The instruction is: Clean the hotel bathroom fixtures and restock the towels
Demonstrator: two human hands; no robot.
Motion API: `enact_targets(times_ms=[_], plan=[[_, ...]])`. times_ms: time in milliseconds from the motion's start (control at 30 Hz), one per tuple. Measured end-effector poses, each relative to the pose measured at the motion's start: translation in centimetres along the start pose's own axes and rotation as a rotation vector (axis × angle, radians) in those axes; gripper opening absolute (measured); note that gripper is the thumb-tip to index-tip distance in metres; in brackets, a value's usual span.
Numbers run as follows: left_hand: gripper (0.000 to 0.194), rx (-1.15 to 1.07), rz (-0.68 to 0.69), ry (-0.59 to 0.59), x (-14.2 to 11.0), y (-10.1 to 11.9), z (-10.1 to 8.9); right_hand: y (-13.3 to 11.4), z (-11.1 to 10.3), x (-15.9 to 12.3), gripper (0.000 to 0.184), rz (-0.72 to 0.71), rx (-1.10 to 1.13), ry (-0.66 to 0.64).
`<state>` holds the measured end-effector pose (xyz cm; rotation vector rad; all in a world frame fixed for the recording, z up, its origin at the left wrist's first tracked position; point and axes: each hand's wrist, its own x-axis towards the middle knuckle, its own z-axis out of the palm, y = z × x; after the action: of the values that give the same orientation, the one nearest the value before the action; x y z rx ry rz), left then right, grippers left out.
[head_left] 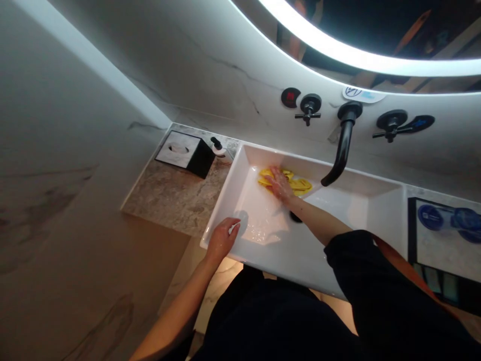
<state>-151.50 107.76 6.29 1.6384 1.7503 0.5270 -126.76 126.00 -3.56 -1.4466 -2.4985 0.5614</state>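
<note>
My right hand [280,185] reaches into the white washbasin [319,271]. Its fingers hold a yellow cloth [301,187] down against the basin floor near the back wall; the cloth lies crumpled around and under them. Part of the dark drain [295,217] shows beside my right forearm. At the basin's front left rim is my left hand [222,238], with thumb and forefinger apart and nothing between them; its other fingers are partly hidden. Water drops glisten on the white floor between the two hands.
A black curved spout [341,150] juts over the basin between two cross handles. On the left counter stand a tissue box [184,150] and a pump bottle [221,151]. Blue-lidded items [449,220] sit on a tray at right. A lit mirror hangs above.
</note>
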Motion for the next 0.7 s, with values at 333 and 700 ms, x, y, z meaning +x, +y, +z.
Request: enact_targets(times_ms=[333,700], plan=[[0.035,-0.078,-0.046,0.055,0.0,0.6,0.0,-11.8,4.3,-2.4,0.060,-0.021,0.027,-0.084],[0.034,-0.011,0.008,0.094,-0.3,0.6,-0.2,-10.4,4.7,-7.4,0.043,-0.449,0.113,-0.205]])
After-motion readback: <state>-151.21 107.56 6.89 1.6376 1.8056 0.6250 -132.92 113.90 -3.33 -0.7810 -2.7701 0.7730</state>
